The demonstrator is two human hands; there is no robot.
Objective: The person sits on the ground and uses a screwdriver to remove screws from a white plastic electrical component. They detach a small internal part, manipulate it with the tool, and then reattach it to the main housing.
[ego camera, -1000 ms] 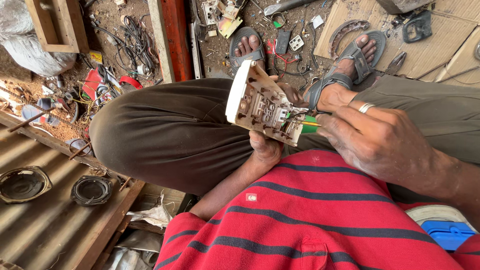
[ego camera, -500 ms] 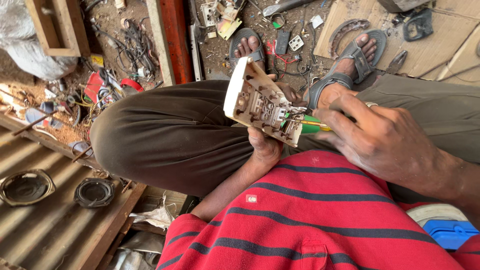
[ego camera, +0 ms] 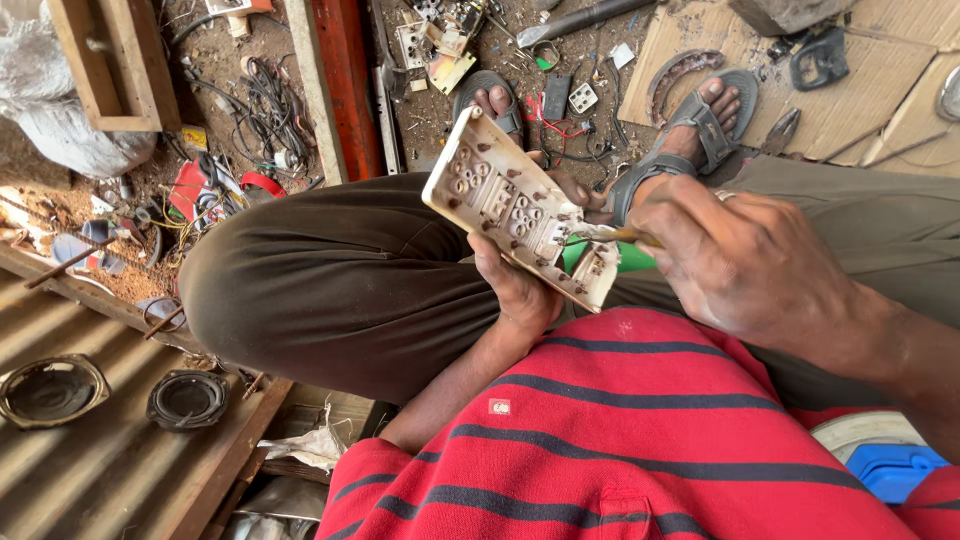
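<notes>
Fingers (ego camera: 700,215) of the right hand (ego camera: 745,265) are clenched on a slim tool with a yellowish shaft (ego camera: 632,237), whose tip now sits inside the open back of the cream socket plate (ego camera: 520,205); half a second ago the hand lay lower and flatter beside the plate, with a green handle showing under it (that green now peeks out just below the plate's lower edge). The left hand (ego camera: 515,290) grips the plate from beneath, fingers wrapped round its far side, tilting it up over the lap. Beyond the plate lie sandalled feet (ego camera: 690,130), loose wires (ego camera: 255,125) and scrap on the floor.
</notes>
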